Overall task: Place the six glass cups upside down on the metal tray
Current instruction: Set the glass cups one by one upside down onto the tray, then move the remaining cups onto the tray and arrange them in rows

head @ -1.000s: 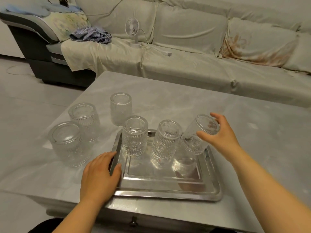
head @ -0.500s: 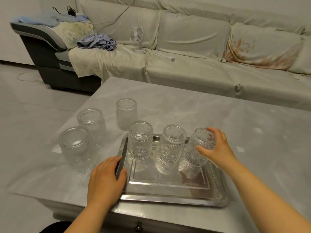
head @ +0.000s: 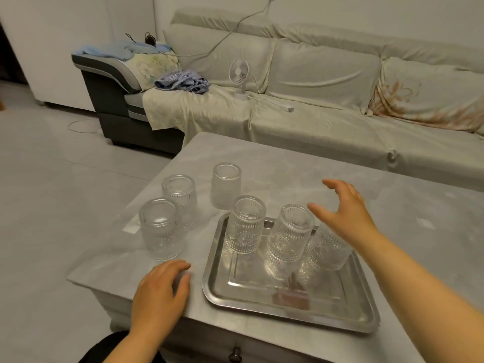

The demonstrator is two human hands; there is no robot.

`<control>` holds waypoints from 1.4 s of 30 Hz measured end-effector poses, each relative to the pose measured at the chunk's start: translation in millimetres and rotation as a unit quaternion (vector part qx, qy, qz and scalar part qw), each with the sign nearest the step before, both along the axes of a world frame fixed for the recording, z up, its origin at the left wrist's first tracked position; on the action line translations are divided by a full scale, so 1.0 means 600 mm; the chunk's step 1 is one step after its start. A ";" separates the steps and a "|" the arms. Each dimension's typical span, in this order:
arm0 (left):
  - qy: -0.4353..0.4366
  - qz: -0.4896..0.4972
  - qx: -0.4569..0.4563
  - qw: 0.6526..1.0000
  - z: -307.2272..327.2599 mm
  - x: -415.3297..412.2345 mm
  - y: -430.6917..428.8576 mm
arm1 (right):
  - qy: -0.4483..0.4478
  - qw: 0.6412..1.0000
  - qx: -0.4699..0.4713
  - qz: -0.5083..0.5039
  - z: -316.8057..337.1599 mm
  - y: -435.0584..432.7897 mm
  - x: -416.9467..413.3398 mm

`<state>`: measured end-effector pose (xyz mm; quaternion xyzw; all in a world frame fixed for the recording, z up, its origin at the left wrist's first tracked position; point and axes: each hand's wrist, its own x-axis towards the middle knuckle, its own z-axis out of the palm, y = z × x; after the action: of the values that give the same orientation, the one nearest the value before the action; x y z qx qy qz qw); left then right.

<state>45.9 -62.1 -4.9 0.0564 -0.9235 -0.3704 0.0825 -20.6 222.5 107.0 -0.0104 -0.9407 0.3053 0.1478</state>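
I see a home living room: covered sofa (head: 327,82), small desk fan (head: 239,74), low table (head: 288,163).

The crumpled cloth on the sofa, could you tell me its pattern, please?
Blue and white stripes, seen in the head view.

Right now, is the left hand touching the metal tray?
Apart. In the head view the left hand rests on the table, and a bare strip of tabletop shows between its fingertips and the left rim of the metal tray.
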 end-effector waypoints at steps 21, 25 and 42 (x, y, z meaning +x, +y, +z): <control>0.013 0.139 -0.064 0.988 -0.022 -0.028 -0.041 | -0.214 0.964 0.103 0.122 -0.034 -0.253 -0.260; -0.001 0.132 -0.080 0.988 -0.022 -0.028 -0.040 | -0.219 0.961 0.111 0.124 -0.038 -0.257 -0.274; -0.035 0.112 -0.037 0.992 -0.023 -0.015 -0.040 | 0.011 0.985 -0.047 0.164 0.131 -0.191 -0.088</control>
<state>37.1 -86.0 -18.6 0.1690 -0.9268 -0.3223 0.0930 -73.1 107.8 185.3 0.1406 -0.9126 0.3690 0.1057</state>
